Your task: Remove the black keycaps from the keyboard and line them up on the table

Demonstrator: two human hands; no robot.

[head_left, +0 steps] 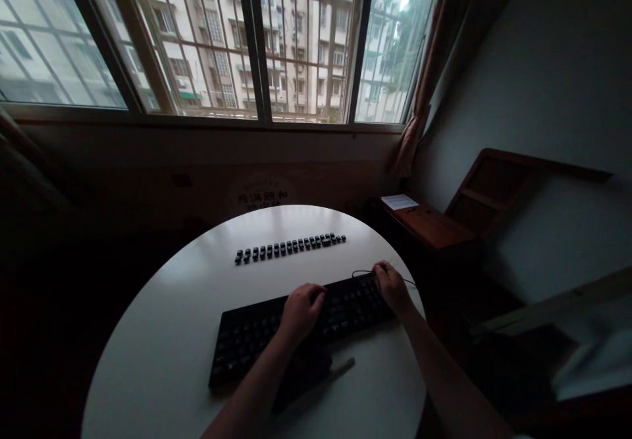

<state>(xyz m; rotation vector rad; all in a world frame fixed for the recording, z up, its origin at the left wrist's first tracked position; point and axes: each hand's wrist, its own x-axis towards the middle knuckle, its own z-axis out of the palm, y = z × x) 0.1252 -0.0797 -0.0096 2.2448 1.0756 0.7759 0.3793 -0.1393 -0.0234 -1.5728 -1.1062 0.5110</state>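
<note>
A black keyboard (247, 337) lies at a slant on the white round table (162, 334). My left hand (302, 309) is over its middle, near the far edge, with the fingers curled and the thumb close to them; whatever they may hold is hidden. At the keyboard's right end, my right hand (390, 286) has its fingers bent around the far corner, beside a thin black cable (363, 272). Beyond the keyboard, several black keycaps (291, 247) stand in neat rows. A dark object with a pale tip (344, 366) lies partly behind my left forearm.
The table's curved edge runs close to my right hand. A barred window (306, 51) spans the wall ahead, with a curtain (415, 123) at its right. A wooden chair (439, 225) with a white paper (399, 202) on it stands beyond the table.
</note>
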